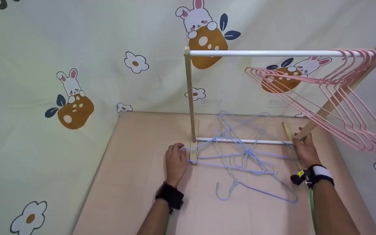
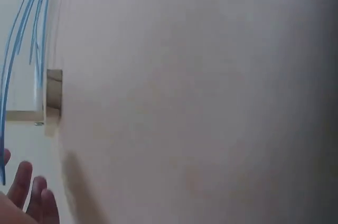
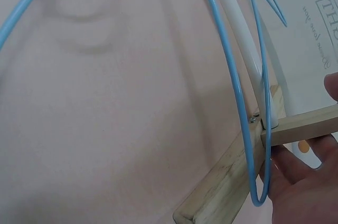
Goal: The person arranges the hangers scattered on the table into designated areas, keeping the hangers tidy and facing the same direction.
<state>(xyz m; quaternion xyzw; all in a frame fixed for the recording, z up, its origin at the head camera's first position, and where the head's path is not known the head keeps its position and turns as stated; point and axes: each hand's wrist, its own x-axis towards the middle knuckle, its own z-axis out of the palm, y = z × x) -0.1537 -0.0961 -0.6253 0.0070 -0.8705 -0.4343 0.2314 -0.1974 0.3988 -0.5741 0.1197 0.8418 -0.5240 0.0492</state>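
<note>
Two hands: the left hand (image 1: pixel 176 166) lies just outside the left end of the wooden rack (image 1: pixel 190 94); the right hand (image 1: pixel 307 153) is at the base of its right post (image 3: pixel 306 124).
Left fingers: loosely bent with gaps between them, beside the tip of a blue hanger; whether they touch or hold it, I cannot tell.
Right fingers: curled about the right post, thumb on one side and fingers on the other, gripping it low down.
Blue hangers: a tangled heap (image 1: pixel 255 156) lies across and in front of the lower white bar (image 1: pixel 279 142), between the two hands; overlaps make the count unclear.
Nearest blue hanger: one hanger (image 1: pixel 266 192) points its hook toward the left front, over the pale pink surface (image 1: pixel 135 169).
Pink hangers: several hangers (image 1: pixel 333 79) hang by their hooks from the top white bar (image 1: pixel 266 53), bunched at its right end, above the right hand.
Rack feet: the left foot (image 1: pixel 193 156) is near the left fingers; the right foot (image 3: pixel 222 192) shows beside a looped blue hanger end in the right wrist view.
Wrists: black bands, left (image 1: pixel 170 195) and right (image 1: pixel 321 174).
Backdrop: pale cloth (image 1: pixel 155 88) printed with rabbits and flowers.
</note>
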